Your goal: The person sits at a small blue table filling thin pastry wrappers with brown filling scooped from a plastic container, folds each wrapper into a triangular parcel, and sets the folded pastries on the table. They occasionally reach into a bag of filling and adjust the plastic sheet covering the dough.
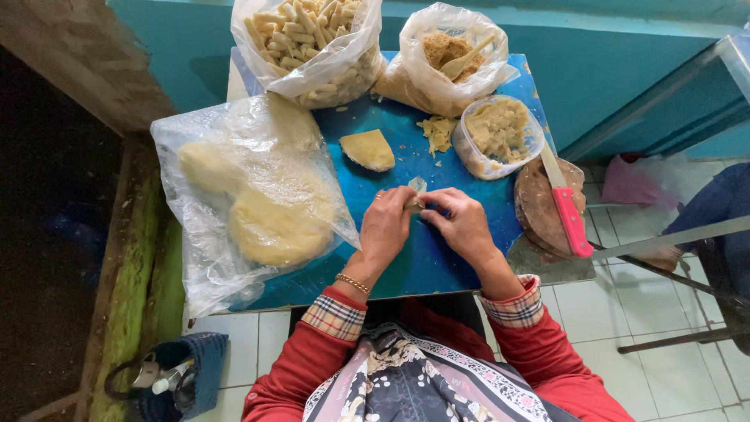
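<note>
My left hand (387, 227) and my right hand (461, 223) meet over the blue table (422, 266), both pinching a small pale piece of dough (418, 187) between the fingertips. A gold bracelet sits on my left wrist. A wedge of yellow dough (369, 149) lies just beyond my hands. A large clear plastic bag of dough lumps (250, 195) lies to the left of my left hand.
At the back stand a bag of rolled dough sticks (308, 43) and a bag of brown filling with a wooden spoon (449, 59). A clear tub of filling (500, 134) sits right. A pink-handled knife (566, 207) rests on a round wooden board (539, 207). A basket (176, 375) stands on the floor.
</note>
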